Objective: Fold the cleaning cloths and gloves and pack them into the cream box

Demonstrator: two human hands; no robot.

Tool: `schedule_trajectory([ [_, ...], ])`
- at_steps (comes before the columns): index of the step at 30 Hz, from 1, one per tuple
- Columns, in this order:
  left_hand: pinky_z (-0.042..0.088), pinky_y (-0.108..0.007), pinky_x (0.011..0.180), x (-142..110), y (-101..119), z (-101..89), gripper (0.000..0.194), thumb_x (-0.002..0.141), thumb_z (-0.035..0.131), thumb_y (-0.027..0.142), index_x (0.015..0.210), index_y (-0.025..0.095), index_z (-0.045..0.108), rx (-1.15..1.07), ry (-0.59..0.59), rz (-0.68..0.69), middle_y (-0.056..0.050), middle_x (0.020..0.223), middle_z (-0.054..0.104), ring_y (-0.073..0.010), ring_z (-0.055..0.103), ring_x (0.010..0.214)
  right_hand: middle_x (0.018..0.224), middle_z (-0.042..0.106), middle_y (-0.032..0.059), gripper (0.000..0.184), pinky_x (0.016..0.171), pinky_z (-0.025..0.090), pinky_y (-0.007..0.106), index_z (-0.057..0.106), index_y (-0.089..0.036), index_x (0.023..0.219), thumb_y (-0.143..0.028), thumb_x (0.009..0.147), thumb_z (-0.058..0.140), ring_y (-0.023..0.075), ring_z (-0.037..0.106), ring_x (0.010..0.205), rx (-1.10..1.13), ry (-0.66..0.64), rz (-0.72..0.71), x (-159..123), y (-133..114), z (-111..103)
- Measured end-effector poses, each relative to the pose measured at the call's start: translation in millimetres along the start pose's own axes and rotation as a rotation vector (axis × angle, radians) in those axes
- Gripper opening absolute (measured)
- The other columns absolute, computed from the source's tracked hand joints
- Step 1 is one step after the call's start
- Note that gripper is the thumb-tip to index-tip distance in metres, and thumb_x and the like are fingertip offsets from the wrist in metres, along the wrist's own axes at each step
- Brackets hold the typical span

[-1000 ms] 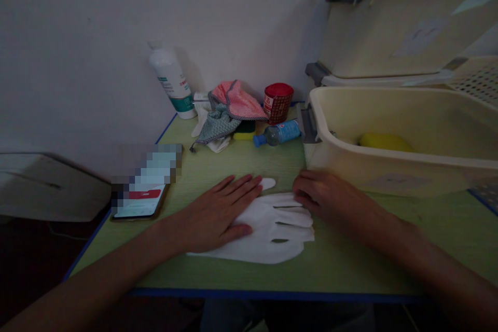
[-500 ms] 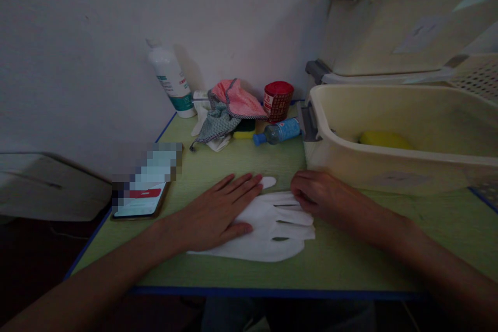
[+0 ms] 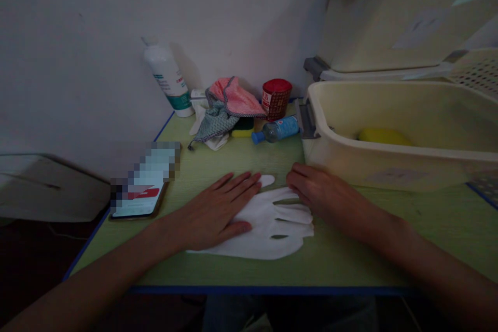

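A white fabric glove (image 3: 264, 241) lies flat on the green table, its fingers pointing right and its thumb sticking out toward the back. My left hand (image 3: 216, 212) rests palm down over the glove's cuff and palm, fingers stretched out, tips at the base of the glove's thumb. With bent fingers pressed together, my right hand (image 3: 322, 189) pinches the end of the glove finger nearest the back; that fingertip is hidden under it. Narrow gaps show between the other glove fingers, which lie spread on the tabletop.
A phone (image 3: 142, 192) lies at left. Along the wall stand a white bottle (image 3: 167, 78), pink and grey cloths (image 3: 237, 98), a sponge (image 3: 243, 128), a small blue-capped bottle (image 3: 278, 130) and a red container (image 3: 277, 98). A cream bin (image 3: 365, 168) with something yellow inside stands right.
My right hand has shifted slightly back and left along the glove's rearmost finger, and the gap beside that finger has widened. My left hand stays in place on the glove.
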State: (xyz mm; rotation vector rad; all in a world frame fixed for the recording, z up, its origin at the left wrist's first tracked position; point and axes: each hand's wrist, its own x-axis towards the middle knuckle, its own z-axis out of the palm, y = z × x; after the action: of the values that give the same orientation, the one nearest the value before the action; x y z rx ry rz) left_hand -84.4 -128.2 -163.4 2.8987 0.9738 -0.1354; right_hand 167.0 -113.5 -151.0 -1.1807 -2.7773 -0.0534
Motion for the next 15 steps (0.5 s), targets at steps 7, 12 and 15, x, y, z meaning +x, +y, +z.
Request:
schedule_trajectory([
  [7,0.009,-0.035,0.115,-1,-8,0.0,0.068,0.093,0.022,0.055,0.146,0.016,0.008,0.011,-0.006,-0.030,-0.008,0.154,0.011,-0.0180,0.010,0.142,0.084,0.059,0.0068,0.013,0.062,0.042,0.025,0.058,-0.012,0.081,-0.003,0.083,0.049,0.0138,0.055,0.067,0.121,0.127,-0.002,6,-6,-6],
  [12,0.006,-0.038,0.115,-1,-12,-7.2,0.066,0.093,0.024,0.053,0.146,0.015,0.012,0.036,0.004,-0.043,-0.009,0.154,0.010,-0.0193,0.005,0.143,0.073,0.059,0.0043,0.016,0.060,0.039,0.023,0.058,-0.012,0.073,-0.008,0.085,0.048,0.0121,0.053,0.063,0.305,0.196,0.050,6,-8,-18],
  [15,0.005,-0.036,0.116,0,-6,-13.6,0.063,0.095,0.025,0.048,0.146,0.015,0.008,0.004,0.012,0.023,-0.010,0.155,0.007,-0.0183,0.002,0.143,0.068,0.058,0.0024,0.012,0.056,0.036,0.022,0.060,-0.013,0.073,-0.009,0.082,0.052,0.0109,0.051,0.059,0.362,0.128,0.117,3,-8,-23],
])
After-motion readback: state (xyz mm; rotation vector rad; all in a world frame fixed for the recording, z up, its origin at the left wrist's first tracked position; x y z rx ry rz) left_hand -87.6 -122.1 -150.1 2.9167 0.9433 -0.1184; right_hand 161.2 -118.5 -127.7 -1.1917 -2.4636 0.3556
